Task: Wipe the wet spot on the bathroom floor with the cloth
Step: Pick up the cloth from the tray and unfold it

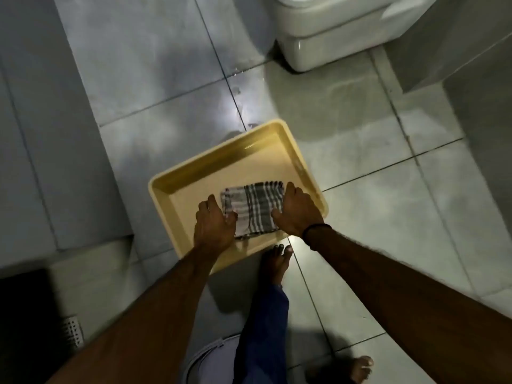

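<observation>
A folded grey-and-white checked cloth (253, 207) lies inside a shallow yellow plastic tray (194, 173) on the grey tiled floor. My left hand (214, 224) rests on the cloth's left edge, its fingers curled over it. My right hand (297, 209) touches the cloth's right edge with the fingers spread. Whether either hand grips the cloth is unclear. Small glistening water drops (238, 91) sit along the tile joint beyond the tray, towards the toilet.
A white toilet base (327, 37) stands at the top right. My bare feet (275, 263) are just behind the tray. A raised grey step (55, 134) runs along the left, with a floor drain grate (72, 329) at the bottom left.
</observation>
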The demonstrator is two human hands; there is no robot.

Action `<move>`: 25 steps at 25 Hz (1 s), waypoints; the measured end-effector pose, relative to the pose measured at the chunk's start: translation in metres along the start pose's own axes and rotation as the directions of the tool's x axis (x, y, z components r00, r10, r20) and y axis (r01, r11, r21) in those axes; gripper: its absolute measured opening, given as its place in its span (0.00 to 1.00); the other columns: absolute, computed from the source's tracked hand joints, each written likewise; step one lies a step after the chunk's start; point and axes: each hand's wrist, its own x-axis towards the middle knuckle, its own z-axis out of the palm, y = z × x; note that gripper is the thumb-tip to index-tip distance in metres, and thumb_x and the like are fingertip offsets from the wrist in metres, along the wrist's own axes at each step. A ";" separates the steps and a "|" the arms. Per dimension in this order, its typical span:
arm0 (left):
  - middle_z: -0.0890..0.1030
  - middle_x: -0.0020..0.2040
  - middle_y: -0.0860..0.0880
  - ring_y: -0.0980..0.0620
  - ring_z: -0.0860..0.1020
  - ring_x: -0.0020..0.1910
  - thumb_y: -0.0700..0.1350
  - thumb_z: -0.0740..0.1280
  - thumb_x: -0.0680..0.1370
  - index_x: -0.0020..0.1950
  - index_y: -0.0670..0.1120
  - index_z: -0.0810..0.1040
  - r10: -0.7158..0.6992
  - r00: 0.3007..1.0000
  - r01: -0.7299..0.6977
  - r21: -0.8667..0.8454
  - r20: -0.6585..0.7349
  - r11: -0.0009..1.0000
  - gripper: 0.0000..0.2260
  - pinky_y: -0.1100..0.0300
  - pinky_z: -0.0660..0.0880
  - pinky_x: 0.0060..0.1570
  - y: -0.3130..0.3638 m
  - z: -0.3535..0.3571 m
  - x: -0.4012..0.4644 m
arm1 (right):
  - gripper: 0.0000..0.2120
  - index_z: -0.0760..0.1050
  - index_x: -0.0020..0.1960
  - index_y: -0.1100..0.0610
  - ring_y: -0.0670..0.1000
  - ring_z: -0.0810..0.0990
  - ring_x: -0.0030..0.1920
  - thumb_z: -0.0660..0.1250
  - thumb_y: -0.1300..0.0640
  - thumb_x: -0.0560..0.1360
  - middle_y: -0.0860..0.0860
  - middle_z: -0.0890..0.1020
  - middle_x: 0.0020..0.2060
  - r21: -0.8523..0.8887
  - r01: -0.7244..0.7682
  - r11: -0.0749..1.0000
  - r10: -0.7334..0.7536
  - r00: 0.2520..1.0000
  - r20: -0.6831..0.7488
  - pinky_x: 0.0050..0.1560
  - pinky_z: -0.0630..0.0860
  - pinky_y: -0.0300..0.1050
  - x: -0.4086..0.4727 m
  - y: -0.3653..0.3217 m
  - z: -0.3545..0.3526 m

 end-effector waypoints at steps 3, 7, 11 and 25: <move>0.71 0.70 0.35 0.34 0.70 0.69 0.51 0.68 0.78 0.71 0.36 0.66 -0.186 0.982 0.184 -0.127 -0.005 0.975 0.28 0.42 0.70 0.68 -0.005 0.036 0.034 | 0.30 0.64 0.69 0.66 0.67 0.73 0.66 0.70 0.54 0.73 0.65 0.73 0.66 0.121 -0.128 0.984 0.125 0.992 0.032 0.63 0.73 0.55 0.032 0.013 0.030; 0.72 0.67 0.36 0.34 0.72 0.67 0.50 0.74 0.72 0.68 0.38 0.69 -0.278 0.960 0.268 -0.161 -0.043 0.950 0.30 0.40 0.71 0.67 -0.003 0.062 0.051 | 0.30 0.65 0.68 0.63 0.65 0.73 0.67 0.73 0.55 0.71 0.63 0.73 0.66 0.277 -0.240 0.931 0.230 0.971 0.069 0.64 0.73 0.54 0.050 0.020 0.048; 0.79 0.65 0.38 0.35 0.77 0.64 0.49 0.76 0.70 0.65 0.41 0.75 -0.326 0.945 0.315 -0.177 -0.036 0.932 0.26 0.41 0.75 0.65 -0.003 0.069 0.071 | 0.28 0.69 0.68 0.62 0.62 0.77 0.64 0.74 0.56 0.72 0.61 0.77 0.65 0.438 -0.341 0.832 0.304 0.940 0.153 0.58 0.77 0.51 0.069 0.027 0.045; 0.83 0.58 0.48 0.48 0.83 0.54 0.44 0.76 0.73 0.65 0.52 0.76 0.375 0.885 -0.258 -0.381 0.274 0.888 0.21 0.48 0.82 0.52 0.153 0.078 -0.104 | 0.11 0.82 0.53 0.64 0.60 0.82 0.51 0.63 0.68 0.74 0.57 0.86 0.46 0.925 -0.289 0.246 0.330 0.923 0.201 0.52 0.76 0.52 -0.089 0.166 -0.070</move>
